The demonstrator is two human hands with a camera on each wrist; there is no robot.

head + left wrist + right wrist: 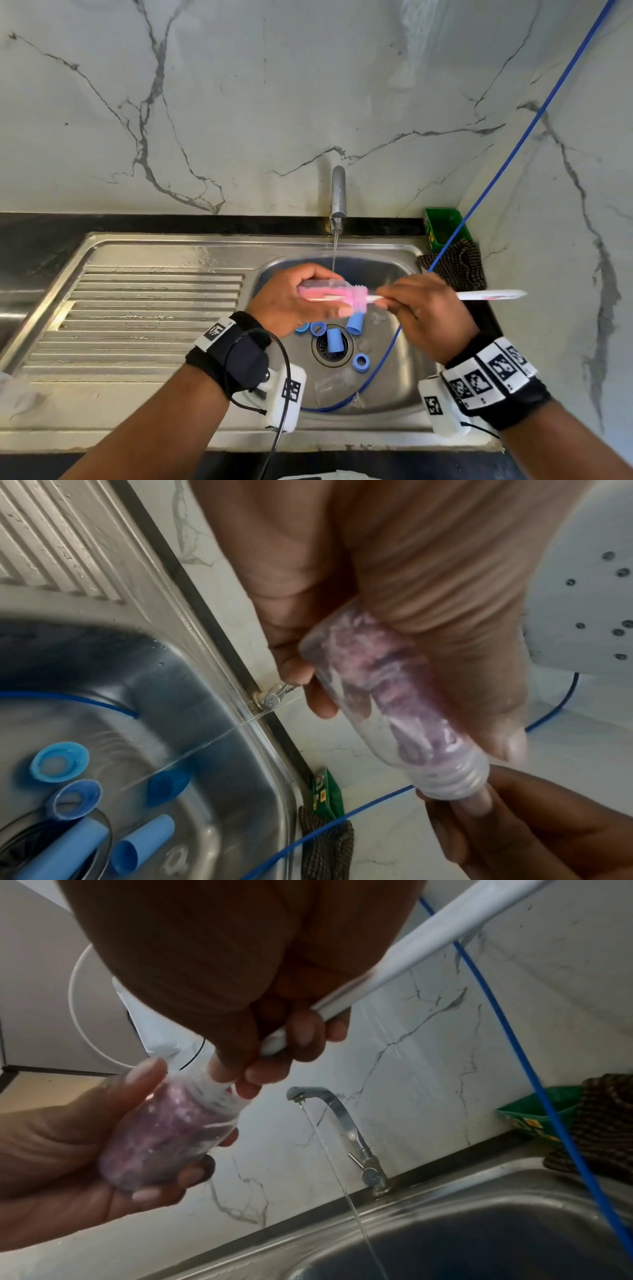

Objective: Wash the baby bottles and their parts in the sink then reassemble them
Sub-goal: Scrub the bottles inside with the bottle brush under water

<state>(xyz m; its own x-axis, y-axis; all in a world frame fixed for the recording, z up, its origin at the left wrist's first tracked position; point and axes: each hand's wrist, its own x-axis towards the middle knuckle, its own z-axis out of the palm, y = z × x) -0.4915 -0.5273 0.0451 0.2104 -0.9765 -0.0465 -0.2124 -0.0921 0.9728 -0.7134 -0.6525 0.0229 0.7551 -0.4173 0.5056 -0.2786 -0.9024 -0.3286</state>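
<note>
My left hand point(301, 301) grips a clear baby bottle point(329, 294) lying sideways above the sink basin point(404, 377). Inside the bottle sits the pink head of a bottle brush. My right hand point(414, 308) holds the brush's white handle point(489, 294) right at the bottle's threaded mouth point(455, 780). In the right wrist view the same bottle point(171, 1129) shows pink bristles pressed against its wall. Blue caps point(334, 340) and blue rings point(360, 360) lie on the basin floor around the drain point(330, 356). Another clear bottle point(330, 383) lies near the basin's front.
Water runs from the tap point(338, 192) into the basin behind the hands. A blue hose point(513, 150) drops from the upper right into the sink. A green box point(445, 229) and a dark checked cloth point(459, 263) sit at the back right. The ribbed drainboard point(147, 318) lies left.
</note>
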